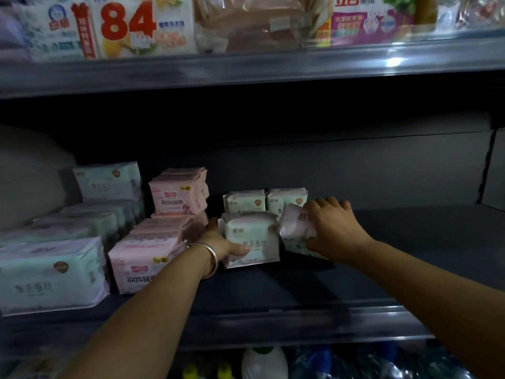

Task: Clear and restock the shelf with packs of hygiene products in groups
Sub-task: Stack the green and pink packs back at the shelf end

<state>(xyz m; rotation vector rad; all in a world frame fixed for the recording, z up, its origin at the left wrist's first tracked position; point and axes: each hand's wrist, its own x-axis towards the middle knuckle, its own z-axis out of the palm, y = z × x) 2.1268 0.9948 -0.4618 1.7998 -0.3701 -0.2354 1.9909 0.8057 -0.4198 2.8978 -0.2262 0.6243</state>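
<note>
Both hands deep in the middle shelf (410,242) now, working the small cluster near its centre. Left hand (221,246), bangle (211,258) on the wrist, gripping the front mint pack (251,236) by its left side, thumb curled across the face. Right hand (332,225) clamped over a tilted pink pack (293,224), fingers curled round its top, leaning on a pack beneath. Two more mint packs (266,201) standing upright just behind, side by side. Soft goods, by the look: light, squashy film wrap, probably a touch slippery, no risk of breakage, best taken across the flat sides rather than by the crimped ends. Toward the left end, pink stacks (164,231) and larger mint packs (52,272) already grouped in rows. Right half of the dark metal deck bare. Dim lighting here; brighter upper shelf (246,69) crowded with detergent bags (128,26), bottles (263,362) below the front edge.
</note>
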